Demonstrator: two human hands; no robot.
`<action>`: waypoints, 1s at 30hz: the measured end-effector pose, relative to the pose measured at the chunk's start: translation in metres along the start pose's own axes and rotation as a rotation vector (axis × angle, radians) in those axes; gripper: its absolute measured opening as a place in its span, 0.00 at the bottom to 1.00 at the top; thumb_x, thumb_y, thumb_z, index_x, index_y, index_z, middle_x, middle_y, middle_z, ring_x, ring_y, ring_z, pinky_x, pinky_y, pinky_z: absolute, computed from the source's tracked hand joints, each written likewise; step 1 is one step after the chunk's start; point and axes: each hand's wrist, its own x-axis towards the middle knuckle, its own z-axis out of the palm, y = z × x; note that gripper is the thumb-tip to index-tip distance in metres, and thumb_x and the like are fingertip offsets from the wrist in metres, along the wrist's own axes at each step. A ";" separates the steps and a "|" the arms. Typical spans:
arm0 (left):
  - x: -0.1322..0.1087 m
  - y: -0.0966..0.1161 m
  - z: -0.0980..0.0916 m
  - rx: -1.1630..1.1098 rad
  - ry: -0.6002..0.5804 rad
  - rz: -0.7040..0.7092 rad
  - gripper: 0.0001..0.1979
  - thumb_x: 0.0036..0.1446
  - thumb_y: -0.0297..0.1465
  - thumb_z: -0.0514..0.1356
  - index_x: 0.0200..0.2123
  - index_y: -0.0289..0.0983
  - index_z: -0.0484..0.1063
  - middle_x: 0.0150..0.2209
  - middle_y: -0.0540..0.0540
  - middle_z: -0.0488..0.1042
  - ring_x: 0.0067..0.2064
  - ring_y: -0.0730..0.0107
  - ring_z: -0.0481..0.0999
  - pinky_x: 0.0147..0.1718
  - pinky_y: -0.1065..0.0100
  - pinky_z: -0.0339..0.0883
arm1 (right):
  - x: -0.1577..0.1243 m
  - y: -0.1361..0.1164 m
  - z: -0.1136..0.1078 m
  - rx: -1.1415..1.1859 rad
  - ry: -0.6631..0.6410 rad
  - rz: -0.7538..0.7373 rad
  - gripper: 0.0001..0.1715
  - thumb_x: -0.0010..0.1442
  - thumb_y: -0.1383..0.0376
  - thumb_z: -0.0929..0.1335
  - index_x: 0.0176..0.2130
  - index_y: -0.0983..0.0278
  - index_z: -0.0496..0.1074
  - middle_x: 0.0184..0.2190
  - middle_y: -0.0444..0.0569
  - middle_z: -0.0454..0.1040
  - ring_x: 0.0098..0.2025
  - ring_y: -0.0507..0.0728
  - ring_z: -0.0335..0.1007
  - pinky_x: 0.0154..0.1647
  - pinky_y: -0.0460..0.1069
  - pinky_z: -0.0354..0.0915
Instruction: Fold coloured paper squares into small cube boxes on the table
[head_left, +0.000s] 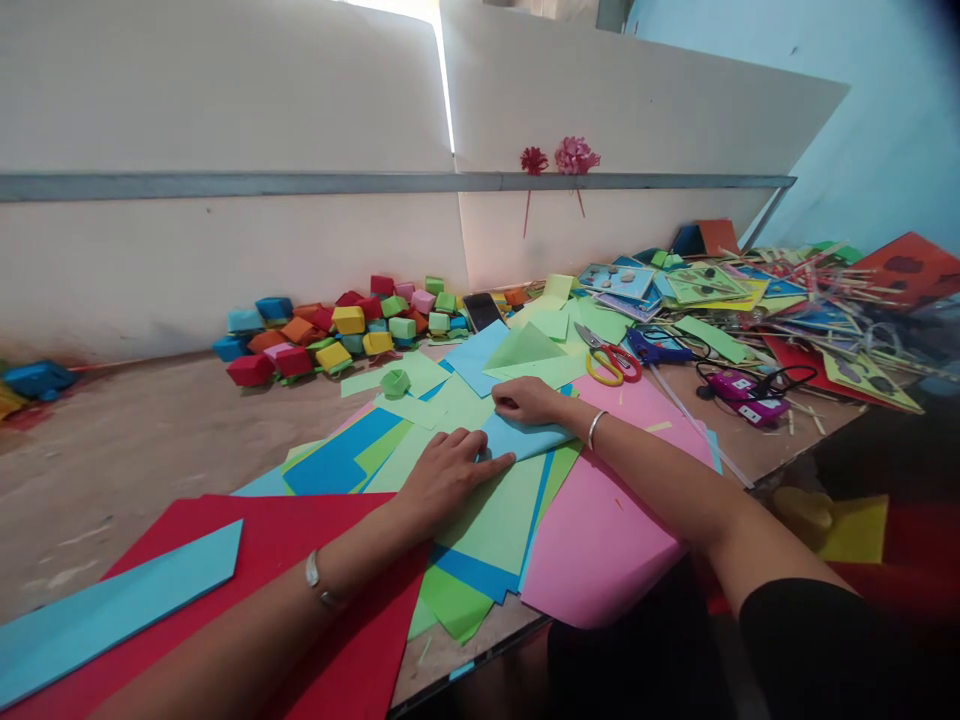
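A small light blue paper piece (525, 437) lies on a pile of green, blue and pink sheets (495, 520) in the middle of the table. My left hand (448, 472) lies flat on the pile with fingers stretched out, its fingertips pressing the blue piece's left end. My right hand (527, 400) is curled at the piece's upper edge, fingers closed and pinching or pressing the paper there. A bracelet sits on each wrist.
A red sheet (300, 560) and a blue strip (112, 610) lie near the front left. A heap of coloured paper boxes (337, 330) sits by the wall. Red-and-yellow scissors (611, 360), a phone (481, 310), a purple tool (742, 390) and cluttered cards (750, 290) fill the right.
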 end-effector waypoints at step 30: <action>0.055 -0.004 0.003 -0.308 -0.066 0.076 0.19 0.67 0.34 0.49 0.50 0.44 0.79 0.37 0.43 0.77 0.35 0.66 0.77 0.35 0.70 0.68 | 0.003 0.004 0.001 0.121 0.044 -0.123 0.06 0.62 0.67 0.65 0.31 0.64 0.69 0.30 0.45 0.73 0.29 0.52 0.58 0.28 0.48 0.46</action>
